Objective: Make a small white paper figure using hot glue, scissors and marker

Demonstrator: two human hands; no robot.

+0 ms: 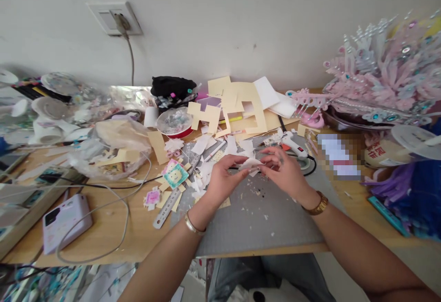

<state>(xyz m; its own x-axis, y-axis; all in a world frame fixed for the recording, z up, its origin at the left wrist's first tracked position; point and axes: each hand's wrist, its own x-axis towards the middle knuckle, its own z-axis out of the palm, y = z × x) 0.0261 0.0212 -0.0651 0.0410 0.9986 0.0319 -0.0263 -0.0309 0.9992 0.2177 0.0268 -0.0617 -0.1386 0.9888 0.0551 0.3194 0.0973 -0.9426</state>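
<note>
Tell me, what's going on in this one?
A person's left hand and right hand hold a small white piece between their fingers, above a gray mat on a cluttered wooden desk. A glue gun lies just beyond the right hand, cut cream sheets lie toward the wall, and a ruler lies off to the left. The piece's exact shape is partly hidden.

Wears slvr bangle [191, 227] on L wrist [204, 211], gold-toned band [320, 204] on R wrist [308, 196], blue-gry jeans [296, 272] below surface's front edge [262, 251].
</note>
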